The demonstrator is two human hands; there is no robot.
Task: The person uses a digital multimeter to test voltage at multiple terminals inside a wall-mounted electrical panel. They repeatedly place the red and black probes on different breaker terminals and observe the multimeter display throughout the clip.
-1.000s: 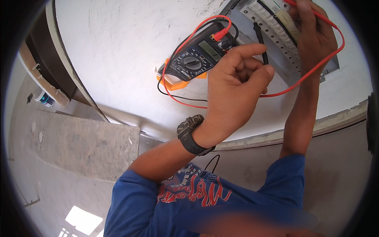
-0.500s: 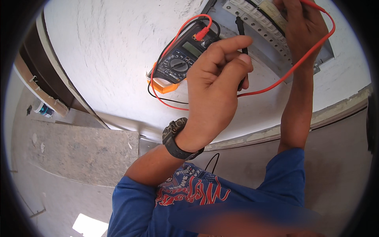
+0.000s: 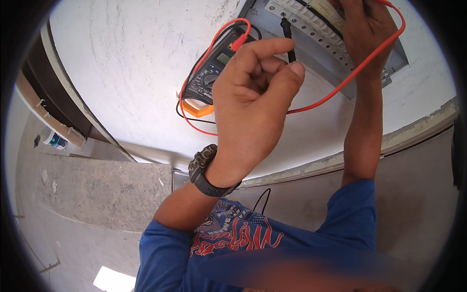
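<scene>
My left hand [image 3: 255,100] is closed round a black test probe [image 3: 288,36], thumb and index finger along its body. The probe's far end points at a row of screw terminals [image 3: 311,34] in the grey electrical panel box [image 3: 258,18]. My right hand [image 3: 369,29] is up at the panel's right side, fingers curled in and partly cut off by the top edge. A red test lead [image 3: 350,80] runs up to it; the probe there is mostly hidden. Behind my left hand, a black clamp meter [image 3: 206,78] with an orange jaw [image 3: 198,109] rests against the white wall.
Red and black leads loop round the meter. Below the panel, a ledge [image 3: 311,168] runs along the wall's foot. A grey speckled slab [image 3: 107,190] lies at left, with a small tub [image 3: 56,139] beyond it near a dark doorway [image 3: 51,82].
The meter, panel and both hands sit slightly further left in the view. My left hand now covers more of the meter's display and dial. Both hands keep their grips.
</scene>
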